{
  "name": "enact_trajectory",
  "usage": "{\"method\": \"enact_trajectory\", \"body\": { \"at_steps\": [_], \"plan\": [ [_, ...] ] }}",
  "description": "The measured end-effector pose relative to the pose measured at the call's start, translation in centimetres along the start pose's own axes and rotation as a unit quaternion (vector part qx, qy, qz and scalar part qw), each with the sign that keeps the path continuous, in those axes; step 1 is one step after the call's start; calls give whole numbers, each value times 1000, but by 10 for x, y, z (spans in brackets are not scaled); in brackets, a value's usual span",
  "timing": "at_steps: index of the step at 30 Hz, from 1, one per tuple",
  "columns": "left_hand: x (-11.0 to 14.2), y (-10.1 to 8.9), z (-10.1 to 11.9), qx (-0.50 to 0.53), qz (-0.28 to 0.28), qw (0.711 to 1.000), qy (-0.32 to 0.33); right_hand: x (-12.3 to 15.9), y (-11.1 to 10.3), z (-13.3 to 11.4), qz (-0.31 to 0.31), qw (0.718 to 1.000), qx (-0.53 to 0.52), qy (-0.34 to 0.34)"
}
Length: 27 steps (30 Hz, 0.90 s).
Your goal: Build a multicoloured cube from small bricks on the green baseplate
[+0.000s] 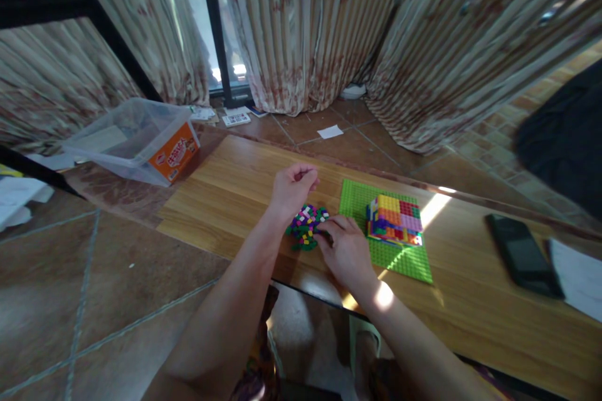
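A loose pile of small building bricks (305,225), in purple, green, white, pink and yellow, lies on the wooden table. My left hand (295,188) is raised just beyond the pile with its fingers curled together; whatever they may hold is too small to make out. At the pile's right side, my right hand (345,247) touches the bricks with thumb and fingertips drawn in, and I cannot tell which brick is between them. To the right sits a block-shaped stack of bricks (395,219), yellow, red, pink and orange on top, standing on a green baseplate (399,260).
A dark phone (522,254) and a white paper (578,279) lie at the table's (226,188) right end. Left of the table stands a clear plastic bin (126,138) with an orange label. Long patterned curtains (320,31) hang behind.
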<state>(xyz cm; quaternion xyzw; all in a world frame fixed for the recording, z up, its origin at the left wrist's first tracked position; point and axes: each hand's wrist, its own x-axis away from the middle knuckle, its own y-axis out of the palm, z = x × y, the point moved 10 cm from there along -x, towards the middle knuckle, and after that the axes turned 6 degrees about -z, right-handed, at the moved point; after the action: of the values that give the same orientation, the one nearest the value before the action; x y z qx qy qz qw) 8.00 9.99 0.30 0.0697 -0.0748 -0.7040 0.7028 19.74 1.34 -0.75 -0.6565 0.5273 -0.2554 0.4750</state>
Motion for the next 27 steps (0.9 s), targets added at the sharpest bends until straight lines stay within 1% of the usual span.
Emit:
{"method": "enact_trajectory", "body": {
  "at_steps": [4, 10, 13, 15, 19, 22, 25, 27],
  "plan": [
    [1, 0, 1, 0, 0, 1000, -2, -1, -2, -2, 11, 1000, 19, 11],
    [1, 0, 1, 7, 3, 1000, -3, -1, -3, -2, 2, 998, 53, 32],
    [0, 1, -1, 3, 3, 1000, -1, -1, -4, -4, 4, 998, 51, 26],
    [0, 2, -3, -7, 1, 1000, -1, -1, -10, -6, 18, 999, 28, 19],
    [0, 8, -7, -23, -15, 1000, -10, 4, -31, 1, 57, 994, -89, 20],
    [1, 13, -9, -27, -26, 999, -13, 11, -52, 19, 91, 980, -172, 39],
    [3, 19, -12, -39, -40, 998, -17, 20, -77, 44, 149, 966, -205, 57],
    [3, 24, -16, -55, -50, 997, -19, 26, -95, 59, 187, 960, -198, 61]
  ]
}}
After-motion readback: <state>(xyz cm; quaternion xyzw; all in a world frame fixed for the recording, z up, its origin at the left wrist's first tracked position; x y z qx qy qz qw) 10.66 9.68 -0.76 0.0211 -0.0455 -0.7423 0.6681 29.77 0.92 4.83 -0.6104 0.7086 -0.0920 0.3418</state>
